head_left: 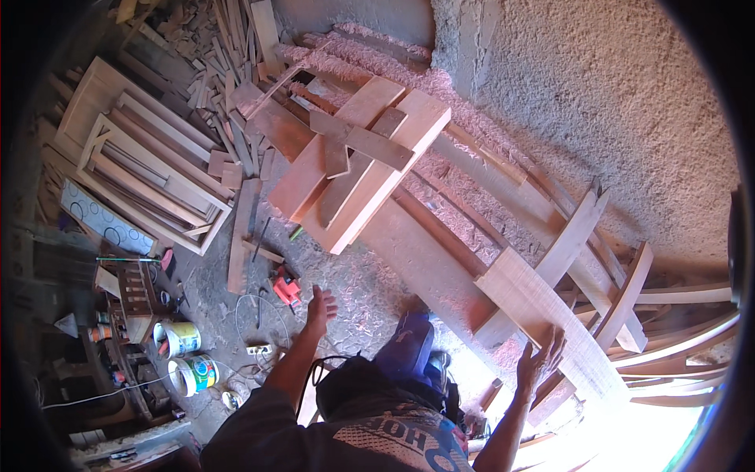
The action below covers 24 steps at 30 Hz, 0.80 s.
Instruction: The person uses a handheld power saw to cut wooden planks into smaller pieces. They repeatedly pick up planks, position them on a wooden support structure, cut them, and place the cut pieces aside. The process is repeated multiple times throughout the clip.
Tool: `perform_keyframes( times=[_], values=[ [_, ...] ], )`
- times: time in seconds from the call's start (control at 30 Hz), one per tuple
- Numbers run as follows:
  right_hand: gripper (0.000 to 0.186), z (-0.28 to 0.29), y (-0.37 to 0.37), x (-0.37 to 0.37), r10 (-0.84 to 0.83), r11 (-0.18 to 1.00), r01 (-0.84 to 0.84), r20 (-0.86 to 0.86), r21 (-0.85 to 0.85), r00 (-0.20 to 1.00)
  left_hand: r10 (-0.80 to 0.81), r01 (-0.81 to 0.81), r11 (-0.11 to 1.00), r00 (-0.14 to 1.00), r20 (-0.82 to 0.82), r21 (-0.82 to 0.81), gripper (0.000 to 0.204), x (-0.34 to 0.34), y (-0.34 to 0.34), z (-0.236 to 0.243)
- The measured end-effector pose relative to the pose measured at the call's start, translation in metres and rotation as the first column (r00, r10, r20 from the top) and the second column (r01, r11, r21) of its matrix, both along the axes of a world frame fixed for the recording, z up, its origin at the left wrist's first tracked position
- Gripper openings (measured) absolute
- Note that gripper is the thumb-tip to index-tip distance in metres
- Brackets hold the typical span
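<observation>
My left hand (321,311) hangs in the air over the floor, fingers apart and nothing in them. Nearest to it on the floor is a red power tool (287,288). At the lower edge of a wide, pale curved board (543,303) is my right hand (541,360), its fingers stretched out; whether the palm touches the wood I cannot tell. The board lies slantwise on a long wooden bench (417,244). At the bench's far end, short planks (381,148) lie crosswise on thick wooden boards (393,185).
Pink shavings (464,177) line the bench by the rough wall (582,102). Wooden frames (157,169) and offcuts (212,86) are piled at left. Two buckets (193,374), a power strip (259,349) and a cable lie on the floor. Curved wood strips (676,322) are stacked at right.
</observation>
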State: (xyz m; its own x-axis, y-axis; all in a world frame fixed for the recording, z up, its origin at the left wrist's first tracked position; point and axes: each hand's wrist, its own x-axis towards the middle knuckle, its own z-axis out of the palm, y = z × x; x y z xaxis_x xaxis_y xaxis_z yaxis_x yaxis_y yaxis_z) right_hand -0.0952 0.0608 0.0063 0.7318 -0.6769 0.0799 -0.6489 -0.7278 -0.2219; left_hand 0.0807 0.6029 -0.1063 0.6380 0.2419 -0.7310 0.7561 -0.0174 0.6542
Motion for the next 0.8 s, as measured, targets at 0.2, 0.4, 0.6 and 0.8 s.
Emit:
perform_keyframes(
  times=[0.2,0.4,0.6,0.8],
  values=[
    [0.075,-0.001,0.005,0.002,-0.011,1.0,0.011,-0.017,0.004,1.0,-0.072,0.075,0.996,0.996,-0.055,0.052,0.09,-0.059,0.03,0.001],
    [0.067,0.011,0.007,0.013,0.054,0.994,-0.066,0.135,0.085,0.989,0.217,-0.153,0.944,0.956,0.197,-0.293,0.113,0.073,-0.014,0.029],
    [0.057,0.048,0.073,0.095,0.231,0.913,-0.326,0.347,0.246,0.909,0.321,-0.126,0.888,0.858,0.401,-0.442,0.076,0.145,-0.068,0.042],
    [0.052,0.017,0.134,0.225,0.303,0.663,-0.552,0.493,0.505,0.815,0.263,-0.119,0.898,0.917,0.3,-0.424,0.067,0.136,-0.075,0.05]
  ],
)
